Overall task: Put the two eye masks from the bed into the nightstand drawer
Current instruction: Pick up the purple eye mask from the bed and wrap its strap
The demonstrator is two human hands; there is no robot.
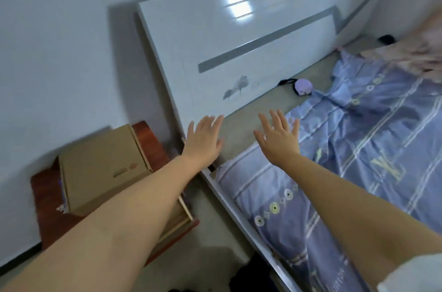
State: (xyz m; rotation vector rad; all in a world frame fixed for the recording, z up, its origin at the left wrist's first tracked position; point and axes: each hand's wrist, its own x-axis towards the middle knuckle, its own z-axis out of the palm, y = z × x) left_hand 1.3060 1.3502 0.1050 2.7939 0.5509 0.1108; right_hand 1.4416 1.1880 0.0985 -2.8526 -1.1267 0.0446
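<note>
A lilac eye mask [303, 86] with a black strap lies on the bare mattress strip by the headboard, beyond my hands. A dark object [386, 39], possibly the second mask, lies farther right near the headboard; it is too small to tell. My left hand [203, 142] is stretched out flat over the bed's corner, fingers apart, holding nothing. My right hand [279, 138] is spread open over the quilt's edge, also holding nothing. The reddish-brown nightstand [45, 193] stands left of the bed, its front hidden under my left forearm.
A cardboard box [102, 169] covers most of the nightstand top. A glossy white headboard [239, 52] stands against the wall. A blue striped quilt [346, 172] covers the bed, with a pink blanket [418, 52] at the far right. Dark items [251, 275] lie on the floor.
</note>
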